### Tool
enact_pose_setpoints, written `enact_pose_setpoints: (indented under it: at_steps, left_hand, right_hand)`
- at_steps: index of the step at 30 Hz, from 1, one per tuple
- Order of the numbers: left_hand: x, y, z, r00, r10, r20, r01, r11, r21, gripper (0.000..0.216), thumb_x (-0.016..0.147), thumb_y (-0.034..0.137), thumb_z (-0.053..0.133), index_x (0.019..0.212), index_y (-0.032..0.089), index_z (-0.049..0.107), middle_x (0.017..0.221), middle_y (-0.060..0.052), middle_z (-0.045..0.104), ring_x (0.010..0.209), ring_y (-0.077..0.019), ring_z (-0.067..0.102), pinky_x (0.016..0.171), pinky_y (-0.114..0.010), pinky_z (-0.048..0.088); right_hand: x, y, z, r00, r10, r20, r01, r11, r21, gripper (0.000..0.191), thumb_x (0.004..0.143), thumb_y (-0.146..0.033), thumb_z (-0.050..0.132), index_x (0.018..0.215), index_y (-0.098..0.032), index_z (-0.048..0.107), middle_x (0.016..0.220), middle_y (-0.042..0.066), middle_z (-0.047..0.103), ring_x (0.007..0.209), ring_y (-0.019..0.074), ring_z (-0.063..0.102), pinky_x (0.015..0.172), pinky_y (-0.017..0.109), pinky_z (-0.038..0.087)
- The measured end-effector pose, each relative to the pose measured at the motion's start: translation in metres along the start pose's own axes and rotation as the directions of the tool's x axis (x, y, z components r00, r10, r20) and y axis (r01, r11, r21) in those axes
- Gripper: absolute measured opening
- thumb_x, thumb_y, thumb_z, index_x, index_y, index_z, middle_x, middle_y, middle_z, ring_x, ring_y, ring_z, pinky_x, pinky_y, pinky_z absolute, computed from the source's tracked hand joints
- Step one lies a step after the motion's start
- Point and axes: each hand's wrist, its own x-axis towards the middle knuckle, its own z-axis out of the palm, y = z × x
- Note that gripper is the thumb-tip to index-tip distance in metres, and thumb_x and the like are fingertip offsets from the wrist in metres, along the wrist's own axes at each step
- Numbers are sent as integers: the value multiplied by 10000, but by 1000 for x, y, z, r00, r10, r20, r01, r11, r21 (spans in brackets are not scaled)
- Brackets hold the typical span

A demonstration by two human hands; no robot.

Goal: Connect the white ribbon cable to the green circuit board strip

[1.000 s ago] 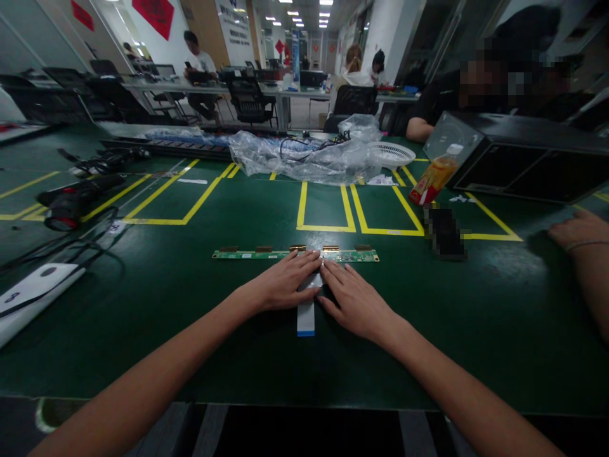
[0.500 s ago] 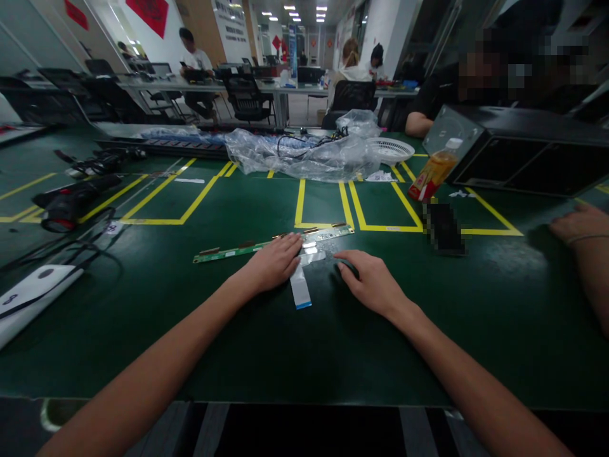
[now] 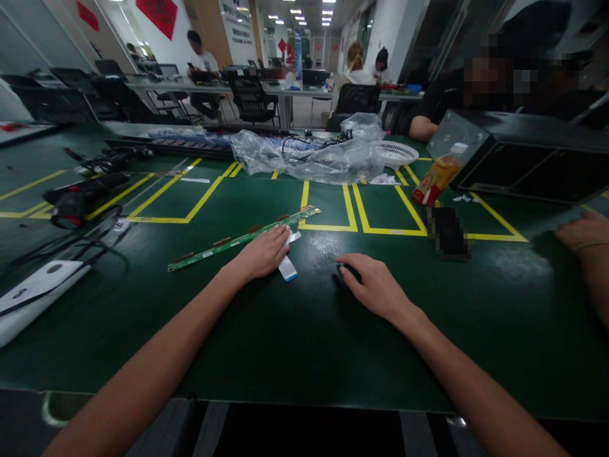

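A long, thin green circuit board (image 3: 209,252) lies slantwise on the green table, its right end farther from me. My left hand (image 3: 264,251) rests palm down over the middle of the board, fingers stretched out and holding nothing. From beneath its fingertips a white ribbon cable (image 3: 287,268) sticks out, with a blue end toward me; the part under the hand is hidden. To the right, apart from the board, my right hand (image 3: 373,282) rests on the table. Its fingers are slightly curled, with a gap between thumb and forefinger and nothing in it.
Clear plastic wrap (image 3: 304,162) and a white basket (image 3: 394,153) lie at the back. A drink bottle (image 3: 440,172), a phone (image 3: 448,232) and a large black case (image 3: 533,155) are on the right. A co-worker's hand (image 3: 585,230) rests there. Black cables (image 3: 102,238) lie left.
My left hand has moved left with the circuit board and ribbon cable under it. The board has turned, slanting more steeply. My right hand has stayed about where it was.
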Motion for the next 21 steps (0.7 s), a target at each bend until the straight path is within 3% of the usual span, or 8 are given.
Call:
enact_pose_setpoints:
  at_steps: [2,6,9,11,15,17,19,21]
  left_hand:
    - [-4,-31,0,974,-226,-30,227,974,15,615,1046,394,233,1542,50,353,1629,-167,310,1514,-259,277,1226,-397,234]
    - [-30,-101,-10,791,-606,-87,609,793,8,561,1028,345,245,1395,-15,470,1504,-282,445,1398,-368,440,1101,-536,393]
    - [-49,-132,-16,676,-725,-130,731,682,-1,596,1034,412,269,1374,-42,451,1474,-325,448,1369,-439,436,1013,-635,425]
    - [-56,-140,-16,647,-746,-158,754,657,-12,647,1042,501,267,1408,-8,430,1482,-291,456,1386,-448,400,1021,-672,393]
    - [-56,-139,-14,659,-738,-147,743,669,-27,761,1025,628,210,1456,39,429,1509,-281,424,1402,-495,348,1031,-745,307]
    - [-51,-130,-14,694,-713,-99,715,699,-17,767,1026,614,174,1495,50,397,1538,-296,377,1417,-516,318,1028,-766,291]
    - [-41,-110,-14,770,-635,-55,636,772,-1,713,1039,551,167,1537,75,348,1577,-277,335,1454,-493,280,1064,-755,270]
    - [-30,-77,-13,885,-465,-27,465,885,8,648,1050,486,200,1567,110,306,1614,-230,303,1494,-431,247,1121,-708,247]
  right_hand:
    - [0,1,-1,1000,-2,0,2,1000,2,325,1009,-296,467,1231,-172,670,1223,121,719,1137,276,657,983,491,520]
    - [-1,0,-1,1000,-10,16,10,1000,1,326,1007,-292,472,1235,-165,667,1231,126,715,1141,278,654,985,491,522]
    - [-1,-1,-2,999,-15,47,16,1000,-4,317,1004,-289,480,1228,-173,673,1217,126,720,1129,283,660,974,500,530]
    - [-1,-2,-2,998,-20,59,21,1000,-10,312,1004,-286,484,1229,-180,673,1211,123,721,1127,284,660,972,503,532]
    - [-1,-2,-2,998,-21,57,22,1000,-21,306,1003,-280,487,1230,-198,675,1213,116,723,1123,281,661,969,502,535]
    - [-1,-2,-2,998,-18,54,19,999,-26,299,1001,-284,493,1225,-212,678,1207,106,726,1118,276,664,966,494,537]
    - [-1,-1,-2,998,-17,55,19,999,-34,297,999,-284,497,1225,-217,678,1201,102,727,1115,272,663,962,484,539]
    - [-1,-1,-1,998,-23,56,26,998,-49,298,997,-275,498,1229,-216,675,1203,105,726,1113,275,662,951,477,543]
